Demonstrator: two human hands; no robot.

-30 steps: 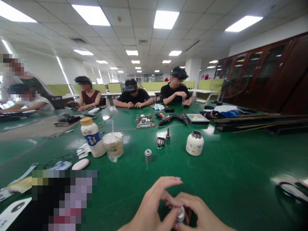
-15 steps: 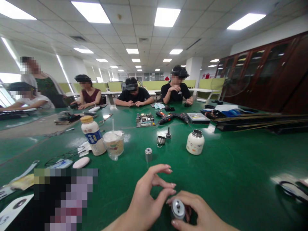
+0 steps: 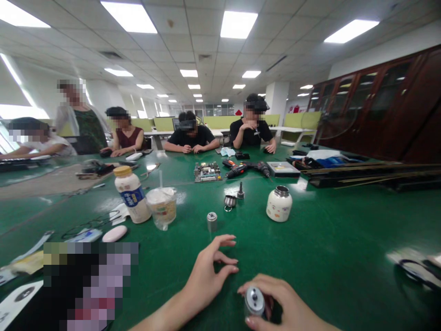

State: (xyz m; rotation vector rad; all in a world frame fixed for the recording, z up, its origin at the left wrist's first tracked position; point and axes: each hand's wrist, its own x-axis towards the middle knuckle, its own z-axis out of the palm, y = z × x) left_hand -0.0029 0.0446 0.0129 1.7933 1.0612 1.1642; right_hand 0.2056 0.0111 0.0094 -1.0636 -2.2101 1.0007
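Note:
My right hand (image 3: 279, 299) curls its thumb and fingers round a small silver metal cylinder (image 3: 255, 301), which looks like a little motor with a dark centre and holes in its flat top. To the left, my left hand (image 3: 212, 271) hovers apart from it over the green table, fingers bent and spread, holding nothing. A second silver cylinder (image 3: 212, 222) stands upright just beyond my left hand. Farther out lie a small metal cup-like piece with a ring (image 3: 230, 201) and a dark stepped metal part (image 3: 240, 191).
A cream jar (image 3: 279, 205) without lid stands at right. On the left are a yellow-capped bottle (image 3: 132, 195), a plastic cup with straw (image 3: 161, 207) and a pink oval object (image 3: 115, 233). A circuit board (image 3: 207, 172) and power drills (image 3: 241, 169) lie beyond. Several people sit opposite.
My left hand has drawn away to the left from the cylinder in my right hand, which stays where it was. In the background, the standing person has moved rightward.

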